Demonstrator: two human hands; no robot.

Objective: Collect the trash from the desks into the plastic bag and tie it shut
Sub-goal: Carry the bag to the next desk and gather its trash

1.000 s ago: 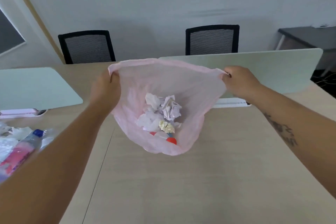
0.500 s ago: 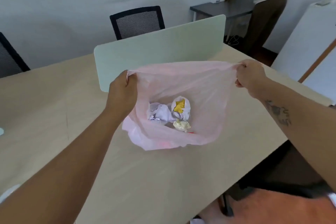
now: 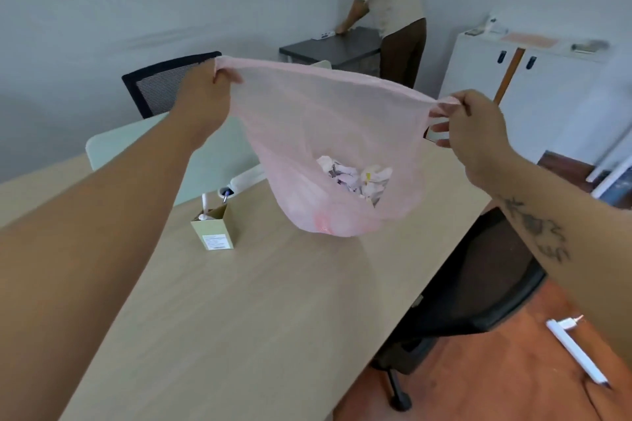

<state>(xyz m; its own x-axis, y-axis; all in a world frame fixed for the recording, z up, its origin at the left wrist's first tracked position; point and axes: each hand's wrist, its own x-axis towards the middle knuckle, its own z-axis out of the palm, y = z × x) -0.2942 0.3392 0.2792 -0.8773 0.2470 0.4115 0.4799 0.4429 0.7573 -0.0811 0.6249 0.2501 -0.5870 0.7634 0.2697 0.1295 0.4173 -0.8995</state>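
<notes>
A thin pink plastic bag (image 3: pixel 307 133) hangs above the wooden desk (image 3: pixel 256 301), its rim stretched wide between both hands. My left hand (image 3: pixel 205 95) grips the rim's left corner and my right hand (image 3: pixel 468 123) pinches the right corner, with two fingers spread below. Crumpled white paper trash (image 3: pixel 355 177) and something red lie in the bag's bottom, seen through the plastic. The bag's underside hangs just over the desk top.
A small cardboard box (image 3: pixel 213 229) with pens stands on the desk left of the bag. A pale green divider panel (image 3: pixel 154 143) runs behind it. A black chair (image 3: pixel 478 287) sits at the desk's right edge. A person (image 3: pixel 390 6) bends over a dark table at the back. A white cabinet (image 3: pixel 533 85) stands on the right.
My view has swung to the right. Both hands have lifted the bag higher and pulled its rim tauter; the bag's bottom has risen off the desk.
</notes>
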